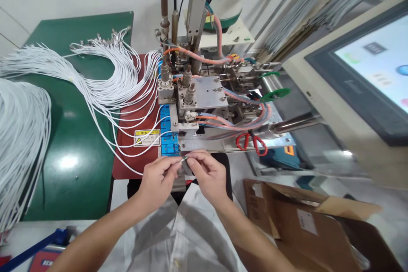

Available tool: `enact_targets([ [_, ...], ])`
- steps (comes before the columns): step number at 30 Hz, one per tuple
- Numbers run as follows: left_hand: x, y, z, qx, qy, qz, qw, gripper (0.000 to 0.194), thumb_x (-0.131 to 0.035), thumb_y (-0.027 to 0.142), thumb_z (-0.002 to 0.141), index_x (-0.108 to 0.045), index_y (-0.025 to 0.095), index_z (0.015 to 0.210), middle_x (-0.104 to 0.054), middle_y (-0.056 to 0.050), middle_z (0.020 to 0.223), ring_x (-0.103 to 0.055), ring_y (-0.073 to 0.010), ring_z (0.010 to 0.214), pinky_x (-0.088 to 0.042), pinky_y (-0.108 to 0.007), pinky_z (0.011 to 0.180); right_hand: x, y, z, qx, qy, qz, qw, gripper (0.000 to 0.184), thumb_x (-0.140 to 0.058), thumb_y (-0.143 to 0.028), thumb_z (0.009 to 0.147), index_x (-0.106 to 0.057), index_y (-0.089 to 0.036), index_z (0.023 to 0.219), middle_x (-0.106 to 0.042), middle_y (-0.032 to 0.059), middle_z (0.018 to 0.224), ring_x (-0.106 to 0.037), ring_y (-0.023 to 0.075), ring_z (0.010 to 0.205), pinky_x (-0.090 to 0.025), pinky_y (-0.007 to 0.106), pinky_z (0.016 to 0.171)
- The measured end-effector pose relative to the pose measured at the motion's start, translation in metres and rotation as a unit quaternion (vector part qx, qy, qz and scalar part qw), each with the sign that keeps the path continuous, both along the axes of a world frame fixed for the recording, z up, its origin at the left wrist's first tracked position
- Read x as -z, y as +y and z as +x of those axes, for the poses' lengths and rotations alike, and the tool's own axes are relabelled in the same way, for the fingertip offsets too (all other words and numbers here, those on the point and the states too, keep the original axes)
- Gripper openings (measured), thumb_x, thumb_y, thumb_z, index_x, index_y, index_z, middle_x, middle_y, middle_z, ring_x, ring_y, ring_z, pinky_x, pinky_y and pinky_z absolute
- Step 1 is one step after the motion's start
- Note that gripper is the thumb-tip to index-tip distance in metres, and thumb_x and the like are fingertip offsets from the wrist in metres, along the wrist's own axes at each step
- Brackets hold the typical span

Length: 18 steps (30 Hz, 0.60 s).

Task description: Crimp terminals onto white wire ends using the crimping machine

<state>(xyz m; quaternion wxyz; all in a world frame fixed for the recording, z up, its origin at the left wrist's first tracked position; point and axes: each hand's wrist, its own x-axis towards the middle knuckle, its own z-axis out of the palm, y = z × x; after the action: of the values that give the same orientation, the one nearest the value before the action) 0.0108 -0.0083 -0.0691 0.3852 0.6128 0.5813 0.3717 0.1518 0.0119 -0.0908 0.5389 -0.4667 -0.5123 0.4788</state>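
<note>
One green-and-white wire end point(184, 159) hovering near the blue fixture blocks point(169, 148) | left hand point(157, 180) and right hand point(211, 177) pinching it, fingers pressed close, seemingly steadying something so thin | white cables point(123, 80) trailing across red mat point(123, 168)

Bright, cool indoor light on my feed, source out of frame. White glare spots on the green glossy tabletop point(86, 178). Soft shadows on the light grey cloth shirt point(191, 233). Right side smeared, stretched; grey-framed screen point(372, 68) soft. Fine detail blurred.
</note>
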Motion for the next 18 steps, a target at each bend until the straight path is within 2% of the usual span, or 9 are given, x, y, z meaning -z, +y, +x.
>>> enact_targets([
  [7, 0.004, -0.001, 0.002, -0.002, -0.019, -0.032, 0.999, 0.018, -0.048, 0.024, 0.085, -0.063, 0.015, 0.084, -0.059, 0.000, 0.065, -0.053, -0.0082, 0.054, -0.045, -0.019, 0.055, -0.001, 0.000, -0.003, 0.001, -0.066, -0.005, 0.998, 0.009, -0.056, -0.021, 0.077, -0.061, -0.019, 0.070, -0.057, 0.0014, 0.068, -0.054, 0.0129, 0.064, -0.045, 0.025, 0.059],
  [12, 0.002, -0.003, 0.008, -0.040, -0.059, -0.063, 0.995, 0.020, -0.045, 0.026, 0.086, -0.062, 0.016, 0.086, -0.057, 0.002, 0.059, -0.052, -0.0079, 0.050, -0.044, -0.017, 0.050, -0.005, -0.003, -0.013, 0.026, -0.023, -0.069, 0.997, 0.011, -0.054, -0.023, 0.077, -0.058, -0.018, 0.069, -0.056, 0.0001, 0.066, -0.053, 0.0116, 0.061, -0.045, 0.023, 0.057],
  [15, 0.001, -0.004, 0.012, -0.063, -0.071, -0.059, 0.994, 0.019, -0.045, 0.027, 0.086, -0.062, 0.016, 0.088, -0.061, 0.001, 0.064, -0.055, -0.0083, 0.054, -0.046, -0.016, 0.052, -0.006, -0.005, -0.018, 0.034, 0.000, -0.095, 0.995, 0.011, -0.053, -0.023, 0.078, -0.057, -0.017, 0.069, -0.054, -0.0004, 0.065, -0.052, 0.0106, 0.058, -0.044, 0.022, 0.054],
  [18, 0.005, -0.006, 0.013, -0.072, -0.065, -0.050, 0.994, 0.019, -0.048, 0.028, 0.085, -0.063, 0.017, 0.090, -0.066, 0.000, 0.073, -0.059, -0.0093, 0.060, -0.049, -0.017, 0.056, -0.004, -0.005, -0.017, 0.023, -0.022, -0.056, 0.998, 0.008, -0.052, -0.022, 0.078, -0.056, -0.018, 0.073, -0.054, 0.0006, 0.070, -0.053, 0.0116, 0.062, -0.045, 0.024, 0.058],
])
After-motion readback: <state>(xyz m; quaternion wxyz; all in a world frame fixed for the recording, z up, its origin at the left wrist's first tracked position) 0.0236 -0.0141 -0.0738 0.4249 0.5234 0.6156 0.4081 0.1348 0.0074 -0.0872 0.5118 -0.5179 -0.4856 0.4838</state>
